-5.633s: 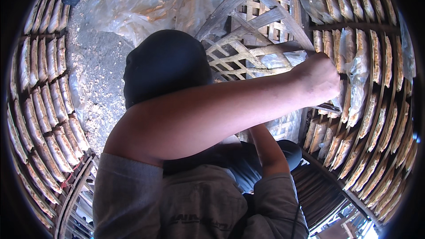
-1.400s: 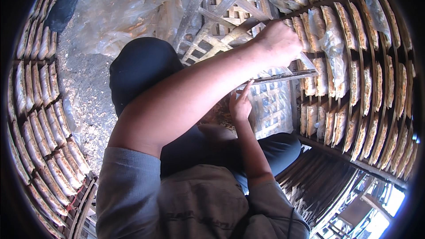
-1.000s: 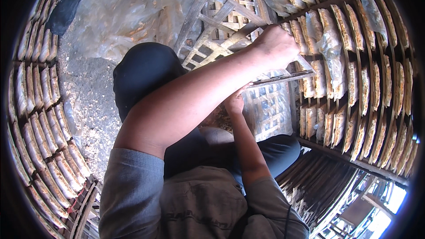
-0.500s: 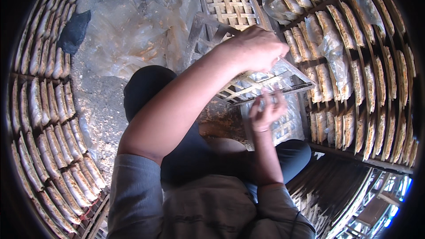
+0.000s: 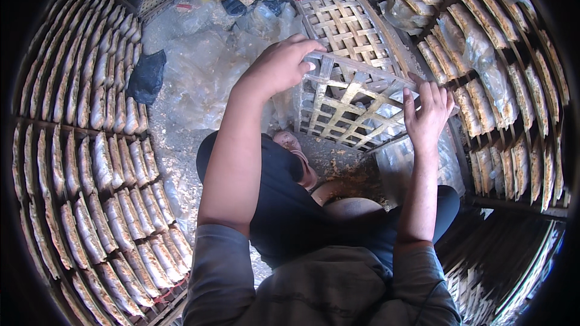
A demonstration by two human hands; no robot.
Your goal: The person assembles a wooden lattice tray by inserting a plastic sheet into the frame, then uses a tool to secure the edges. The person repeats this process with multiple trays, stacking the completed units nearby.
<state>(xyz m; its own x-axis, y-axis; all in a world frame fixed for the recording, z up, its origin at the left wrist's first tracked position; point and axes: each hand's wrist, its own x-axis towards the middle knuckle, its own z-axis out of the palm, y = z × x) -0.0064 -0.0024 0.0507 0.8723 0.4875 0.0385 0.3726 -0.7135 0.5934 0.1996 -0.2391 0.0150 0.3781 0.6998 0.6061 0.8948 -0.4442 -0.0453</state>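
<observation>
Between my hands a woven bamboo tray (image 5: 353, 105) with a wooden frame stands tilted up on edge in front of me. My left hand (image 5: 284, 63) is closed on its upper left corner, and my right hand (image 5: 429, 111) grips the frame near the upper right corner. Just behind it, a second woven bamboo tray (image 5: 344, 21) lies farther off. To the right of my knees, clear plastic (image 5: 423, 166) covers a flat surface below the held tray. A round container (image 5: 353, 206) sits by my legs, partly hidden by them.
Shelves of filled trays rise at the left (image 5: 90, 163) and the right (image 5: 483, 108). A heap of clear plastic sheets (image 5: 202, 78) covers the floor ahead, beside a black plastic piece (image 5: 146, 77). At the top, another person's foot in a dark sandal (image 5: 233, 6) is partly visible.
My left hand has moved leftward to the tray's left corner, and my right hand has taken hold of its right side. The tray has turned to face me more. Another person has come into view.
</observation>
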